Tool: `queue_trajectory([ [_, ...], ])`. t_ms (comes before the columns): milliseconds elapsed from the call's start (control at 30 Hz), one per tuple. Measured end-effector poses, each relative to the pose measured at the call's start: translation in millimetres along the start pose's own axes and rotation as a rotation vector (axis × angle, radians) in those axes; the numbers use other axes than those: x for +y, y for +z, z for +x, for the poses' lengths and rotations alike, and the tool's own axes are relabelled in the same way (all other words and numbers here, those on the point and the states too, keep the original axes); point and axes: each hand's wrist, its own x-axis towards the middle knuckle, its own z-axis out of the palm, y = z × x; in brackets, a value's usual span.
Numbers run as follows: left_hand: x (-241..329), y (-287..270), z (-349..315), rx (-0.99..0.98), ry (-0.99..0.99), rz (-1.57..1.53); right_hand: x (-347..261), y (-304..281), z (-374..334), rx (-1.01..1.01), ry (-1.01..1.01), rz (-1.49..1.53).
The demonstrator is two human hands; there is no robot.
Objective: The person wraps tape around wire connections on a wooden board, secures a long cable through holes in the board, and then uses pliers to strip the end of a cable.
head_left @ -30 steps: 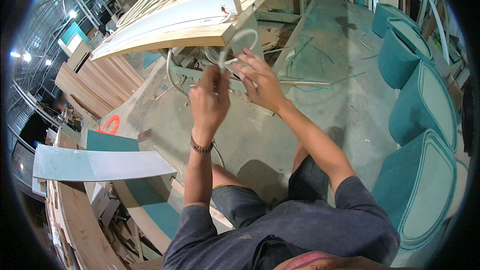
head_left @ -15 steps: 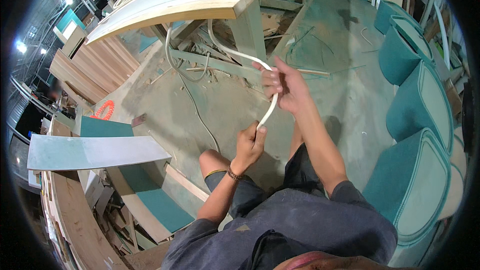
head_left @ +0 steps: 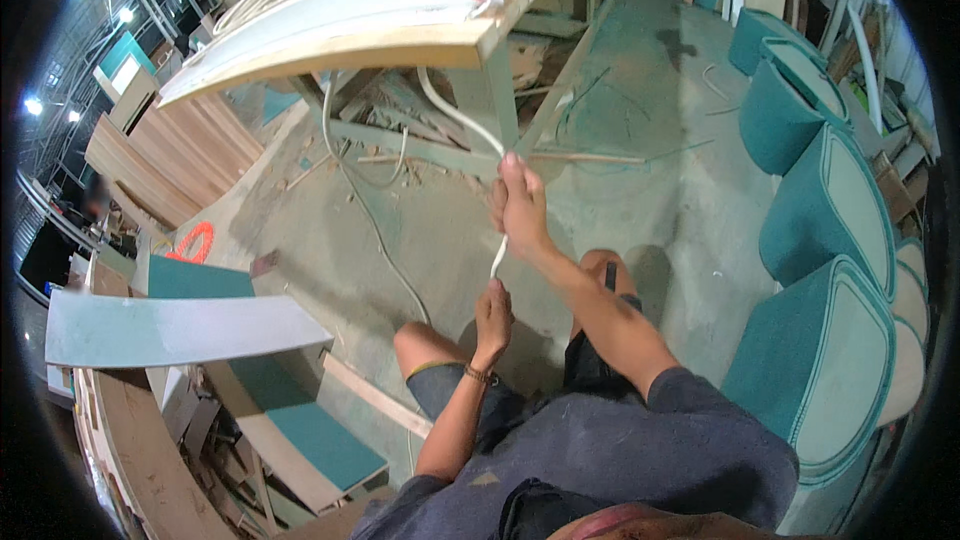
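Observation:
A thick white flexible cord (head_left: 458, 115) comes down from under the front edge of the workbench and runs to my right hand (head_left: 520, 205). That hand is closed around the cord with the thumb pointing away from me. Nearer my body, my left hand (head_left: 492, 322) is also closed on the cord, and a short, fairly straight stretch shows between the two hands. Whatever cord continues past my left hand is hard to make out. Another length of cord loops below the bench and trails across the floor toward my left knee.
The wooden workbench (head_left: 400, 52) bears a curved white panel and more coiled cord. Teal padded pieces (head_left: 790, 340) stand in a row at the right. To the left lie a curved pale board (head_left: 180, 328), wood scraps and an orange coiled hose (head_left: 196, 242).
My right hand has moved left and toward me, and its fingers have wrapped tighter on the cord. My left hand has come slightly nearer my body. The bend between them has straightened.

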Motion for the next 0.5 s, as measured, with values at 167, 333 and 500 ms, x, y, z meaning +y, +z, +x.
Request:
queue_trajectory([
  [167, 59, -10, 27, -0.063, 0.263, 0.183, 8, -16, 16, 0.048, -0.035, -0.117],
  [333, 114, 0, 48, 0.029, 0.593, 0.688, 12, -3, 20, 0.015, 0.036, -0.150],
  [500, 91, -7, 56, -0.033, 0.451, 0.429, -17, 29, 41, 0.059, 0.122, -0.653],
])
